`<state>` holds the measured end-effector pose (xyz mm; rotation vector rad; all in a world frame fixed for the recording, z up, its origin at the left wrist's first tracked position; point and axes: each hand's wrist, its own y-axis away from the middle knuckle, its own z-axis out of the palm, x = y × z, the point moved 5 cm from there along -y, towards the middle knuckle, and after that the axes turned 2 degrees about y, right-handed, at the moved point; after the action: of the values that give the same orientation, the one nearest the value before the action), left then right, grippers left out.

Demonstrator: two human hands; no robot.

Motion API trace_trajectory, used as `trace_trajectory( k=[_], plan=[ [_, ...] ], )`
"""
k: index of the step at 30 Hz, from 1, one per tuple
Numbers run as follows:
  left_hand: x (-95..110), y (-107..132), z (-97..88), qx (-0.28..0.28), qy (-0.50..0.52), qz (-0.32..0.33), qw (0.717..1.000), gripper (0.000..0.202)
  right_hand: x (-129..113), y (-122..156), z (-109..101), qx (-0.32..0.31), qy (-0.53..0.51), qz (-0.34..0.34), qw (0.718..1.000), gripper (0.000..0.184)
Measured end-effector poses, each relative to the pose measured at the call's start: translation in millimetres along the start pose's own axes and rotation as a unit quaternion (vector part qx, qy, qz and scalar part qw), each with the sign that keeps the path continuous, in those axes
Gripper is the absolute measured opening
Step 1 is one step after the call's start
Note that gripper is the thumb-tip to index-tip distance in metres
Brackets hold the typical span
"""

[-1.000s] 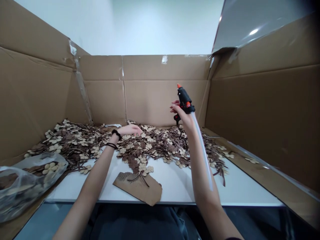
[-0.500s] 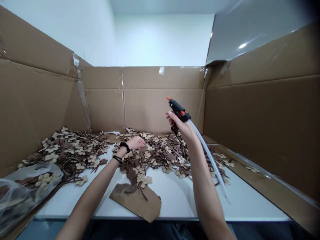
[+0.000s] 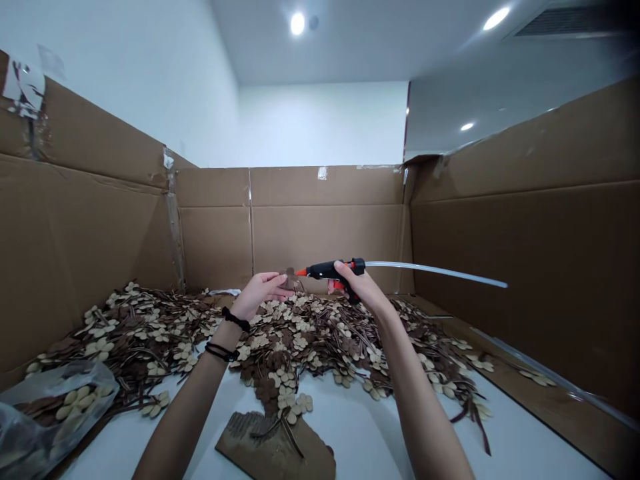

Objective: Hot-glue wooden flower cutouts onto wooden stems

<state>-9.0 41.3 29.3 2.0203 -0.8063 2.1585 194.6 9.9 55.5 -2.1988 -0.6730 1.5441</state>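
Note:
My right hand (image 3: 357,285) grips a black glue gun (image 3: 330,271) held level, its orange nozzle pointing left and a clear glue stick (image 3: 435,270) trailing out to the right. My left hand (image 3: 260,293) is raised in front of the nozzle, its fingers pinched on a small brown wooden piece (image 3: 289,277). The nozzle tip sits right beside that piece. Below both hands lies a wide heap of brown strips and pale flower-shaped wooden cutouts (image 3: 300,340) on a white table (image 3: 360,427).
Tall cardboard walls (image 3: 525,267) close in the table on the left, back and right. A clear plastic bag (image 3: 45,407) with more cutouts lies at the near left. A torn cardboard scrap (image 3: 273,450) rests near the front edge.
The view has tilted up. My left hand has lifted off the heap with a small brown piece. My right hand has swung the glue gun from upright to level, nozzle toward the piece.

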Motion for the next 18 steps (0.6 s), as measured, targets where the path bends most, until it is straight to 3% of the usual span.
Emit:
trace_trajectory(
  k=[7,18],
  plan=[
    [16,12,10.3,-0.043,-0.036,0.004,0.998,0.043,0,0,1,0.012,0.025,0.000,1.000,0.063],
    [25,20,16.8,-0.045,-0.045,0.028,0.998,0.048,1,1,2,0.023,0.022,0.009,0.999,0.057]
  ],
)
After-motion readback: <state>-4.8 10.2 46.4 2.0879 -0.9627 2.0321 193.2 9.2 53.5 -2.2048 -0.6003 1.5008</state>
